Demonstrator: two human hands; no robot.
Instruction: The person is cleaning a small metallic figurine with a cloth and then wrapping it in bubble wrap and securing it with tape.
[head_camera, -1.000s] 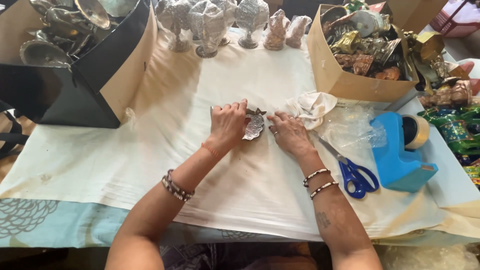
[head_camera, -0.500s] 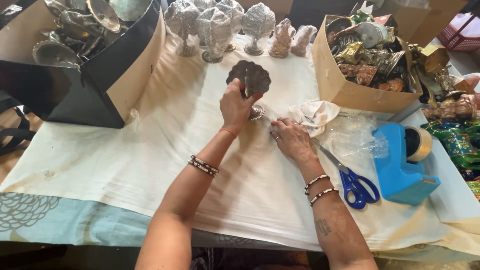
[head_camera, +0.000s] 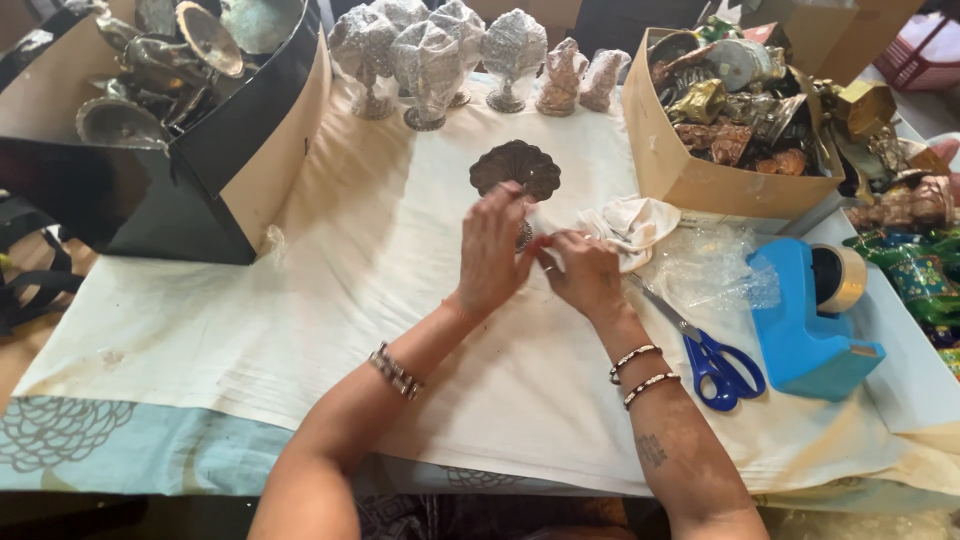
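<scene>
scalloped metal stand (head_camera: 516, 167) between hands (head_camera: 492, 250)

A: Left hand (head_camera: 492, 250), bare arm, no sleeve; one beaded bracelet (head_camera: 396, 371) on the wrist.

B: Right hand (head_camera: 583, 275), two beaded bangles (head_camera: 640, 375), small dark tattoo (head_camera: 652, 450) on forearm.
</scene>
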